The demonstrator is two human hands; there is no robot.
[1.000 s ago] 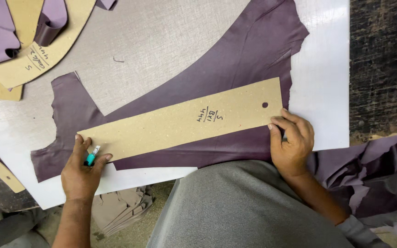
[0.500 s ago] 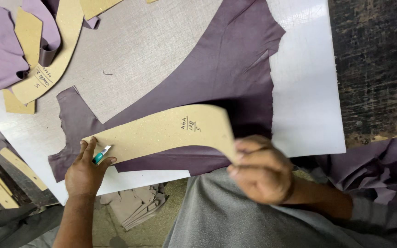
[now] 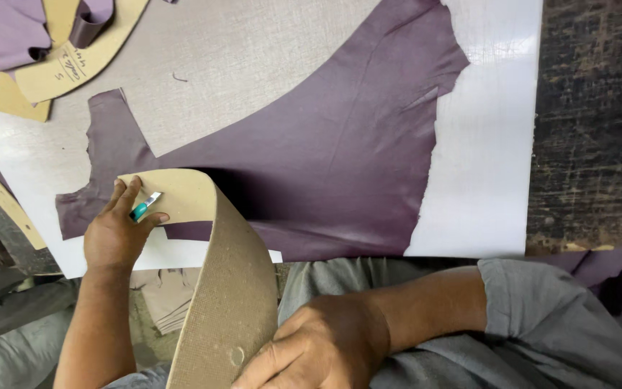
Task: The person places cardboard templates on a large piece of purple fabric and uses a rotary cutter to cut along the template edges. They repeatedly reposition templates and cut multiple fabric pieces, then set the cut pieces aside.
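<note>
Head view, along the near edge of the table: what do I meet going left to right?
Left hand holding a teal-handled blade → bent cardboard strip → right hand → grey sleeve.

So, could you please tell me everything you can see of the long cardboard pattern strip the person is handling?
The cardboard pattern strip is a long, tan, stiff-looking board, bent into an arch. Its far end lies flat on the purple leather, pinned by the left hand, which also holds a small teal-handled tool. The near end curls up toward the camera, showing a finely textured underside with a small round hole, gripped by the right hand at the person's lap.
</note>
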